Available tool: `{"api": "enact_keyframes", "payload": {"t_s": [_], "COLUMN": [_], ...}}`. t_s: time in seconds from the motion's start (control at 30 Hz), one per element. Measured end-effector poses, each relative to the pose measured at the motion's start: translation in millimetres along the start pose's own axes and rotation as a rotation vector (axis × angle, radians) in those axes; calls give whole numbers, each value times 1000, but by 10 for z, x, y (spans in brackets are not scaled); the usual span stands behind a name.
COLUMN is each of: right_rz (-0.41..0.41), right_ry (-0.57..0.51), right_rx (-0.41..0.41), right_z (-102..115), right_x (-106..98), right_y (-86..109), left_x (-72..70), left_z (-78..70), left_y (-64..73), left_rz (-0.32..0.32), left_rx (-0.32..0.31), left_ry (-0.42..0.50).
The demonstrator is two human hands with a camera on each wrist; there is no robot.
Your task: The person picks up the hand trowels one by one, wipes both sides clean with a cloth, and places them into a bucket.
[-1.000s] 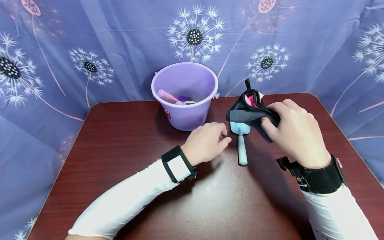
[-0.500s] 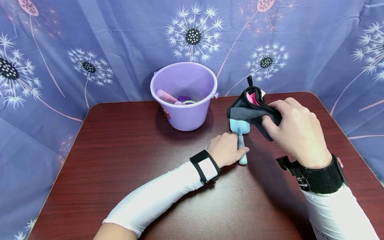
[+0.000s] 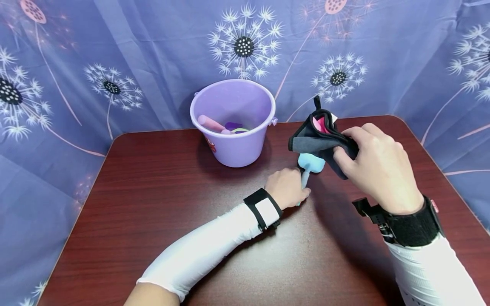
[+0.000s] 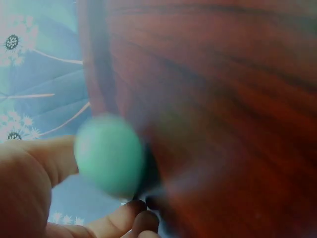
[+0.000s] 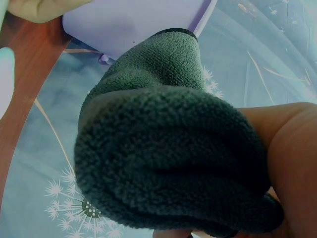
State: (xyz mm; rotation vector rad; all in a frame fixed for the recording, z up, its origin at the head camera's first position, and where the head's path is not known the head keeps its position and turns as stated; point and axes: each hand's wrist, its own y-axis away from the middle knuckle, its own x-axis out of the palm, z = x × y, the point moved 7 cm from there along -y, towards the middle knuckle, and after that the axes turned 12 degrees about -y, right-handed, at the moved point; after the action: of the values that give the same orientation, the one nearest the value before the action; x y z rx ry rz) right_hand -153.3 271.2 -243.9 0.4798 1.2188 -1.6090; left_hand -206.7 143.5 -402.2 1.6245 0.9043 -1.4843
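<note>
My left hand (image 3: pixel 285 187) grips the handle of a light blue toy shovel (image 3: pixel 311 162) near the middle of the table. The shovel's rounded handle end (image 4: pixel 110 156) shows large and blurred in the left wrist view, between thumb and fingers. My right hand (image 3: pixel 379 168) pinches a folded dark grey cloth (image 3: pixel 311 144) with black edging, a hanging loop and a pink inner side. That cloth hangs above the table, just over the shovel's blade and partly in front of it. Close up in the right wrist view, its fuzzy folded layers (image 5: pixel 163 148) fill the middle.
A purple bucket (image 3: pixel 239 148) stands at the back of the brown table (image 3: pixel 153 191), left of the cloth. Inside it lie a pink rounded stick (image 3: pixel 210 123) and some purple and green pieces. Behind the table hangs a blue curtain (image 3: pixel 164 63) with dandelion prints.
My left hand has moved right from beside the bucket and taken hold of the shovel's handle. The shovel has turned, its blade shifting slightly right. The right hand keeps holding the cloth nearly still.
</note>
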Motion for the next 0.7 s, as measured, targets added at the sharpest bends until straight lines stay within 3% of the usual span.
{"api": "enact_keyframes", "payload": {"t_s": [0.3,0.43,0.7], "right_rz": [2,-7,3], "right_ry": [3,6,5], "right_rx": [-6,-15,-14], "right_z": [12,23,29], "right_x": [8,0,0], "right_y": [21,21,11], "left_x": [-59,-112,-222], "left_z": [69,132,271], "left_y": [30,40,91], "left_rz": [-28,-61,-60], "left_rx": [29,14,33], "left_ry": [-70,-67,-69]}}
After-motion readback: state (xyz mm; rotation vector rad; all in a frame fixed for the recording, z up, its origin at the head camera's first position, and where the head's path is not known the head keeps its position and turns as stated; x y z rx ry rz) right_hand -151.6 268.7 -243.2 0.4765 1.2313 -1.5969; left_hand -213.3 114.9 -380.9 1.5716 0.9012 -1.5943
